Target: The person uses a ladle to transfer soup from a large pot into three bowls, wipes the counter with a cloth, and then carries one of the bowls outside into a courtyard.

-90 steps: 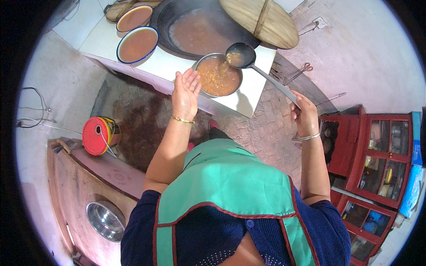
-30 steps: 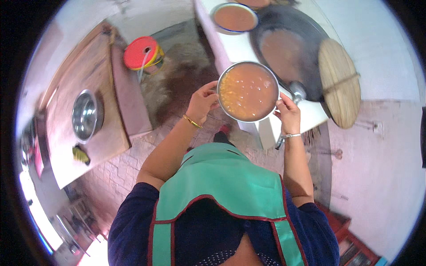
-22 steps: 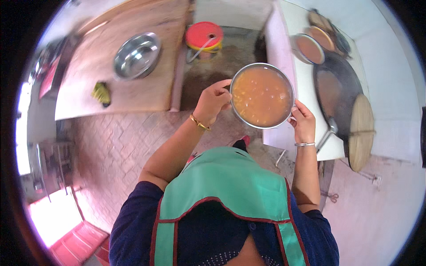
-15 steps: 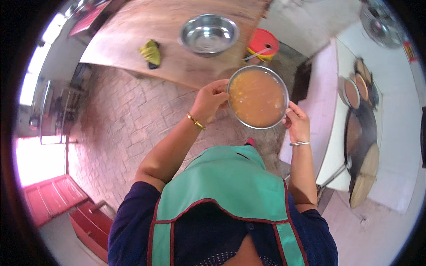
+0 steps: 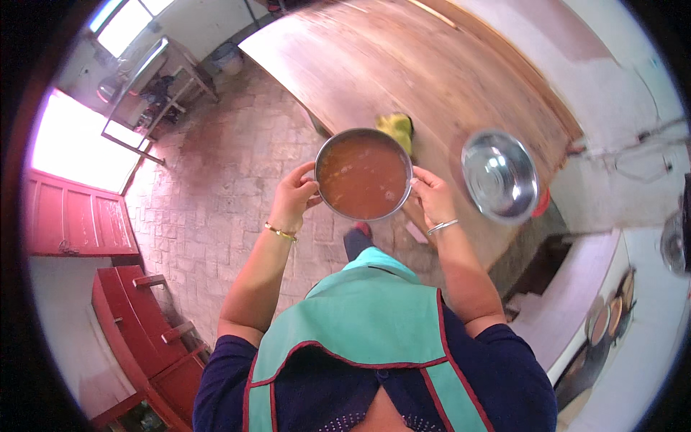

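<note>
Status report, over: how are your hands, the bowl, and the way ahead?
Left hand and right hand gripping metal bowl at opposite sides. Reddish-brown soup inside. Wooden table ahead-right, shiny metal basin on it.

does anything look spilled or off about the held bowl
Nothing stands out: the left hand and right hand hold the bowl by its sides, the brownish liquid lies within its rim, and no spill shows.
</note>
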The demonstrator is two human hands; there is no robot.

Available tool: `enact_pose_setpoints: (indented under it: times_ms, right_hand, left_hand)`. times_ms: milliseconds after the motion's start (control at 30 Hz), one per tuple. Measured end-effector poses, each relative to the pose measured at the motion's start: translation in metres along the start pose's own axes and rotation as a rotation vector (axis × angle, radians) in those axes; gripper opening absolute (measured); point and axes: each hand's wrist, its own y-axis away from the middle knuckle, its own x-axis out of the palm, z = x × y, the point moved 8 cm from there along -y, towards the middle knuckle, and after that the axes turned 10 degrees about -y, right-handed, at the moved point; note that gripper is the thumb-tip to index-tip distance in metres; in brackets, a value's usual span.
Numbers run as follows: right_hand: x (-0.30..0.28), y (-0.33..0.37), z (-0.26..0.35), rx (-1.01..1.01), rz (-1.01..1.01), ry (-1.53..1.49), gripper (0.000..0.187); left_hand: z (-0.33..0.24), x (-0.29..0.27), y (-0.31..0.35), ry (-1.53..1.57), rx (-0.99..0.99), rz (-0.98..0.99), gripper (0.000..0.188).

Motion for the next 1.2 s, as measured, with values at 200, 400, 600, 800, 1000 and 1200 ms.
enact_pose_setpoints:
  times_ms: [200,400,600,800,1000,1200]
  right_hand:
    - [0.108,-0.150,0.015,-0.041,0.086,0.082,0.027]
    - [0.169,-0.287,0.032,-0.121,0.010,0.122,0.025]
    - [0.190,-0.399,0.023,-0.152,-0.202,0.086,0.027]
    - [0.176,-0.479,-0.013,-0.132,-0.389,0.040,0.028]
    - [0.169,-0.531,-0.031,-0.089,-0.492,0.022,0.028]
    - [0.159,-0.535,-0.039,-0.029,-0.551,0.024,0.029]
  left_hand:
    - [-0.062,-0.086,-0.135,0.045,0.092,-0.056,0.041]
    - [-0.112,-0.132,-0.292,0.064,0.065,0.004,0.042]
    - [-0.133,-0.149,-0.441,-0.006,0.004,0.093,0.041]
    - [-0.127,-0.147,-0.559,-0.066,-0.069,0.213,0.042]
    - [-0.113,-0.141,-0.637,-0.125,-0.146,0.307,0.041]
    - [-0.100,-0.136,-0.652,-0.196,-0.198,0.299,0.039]
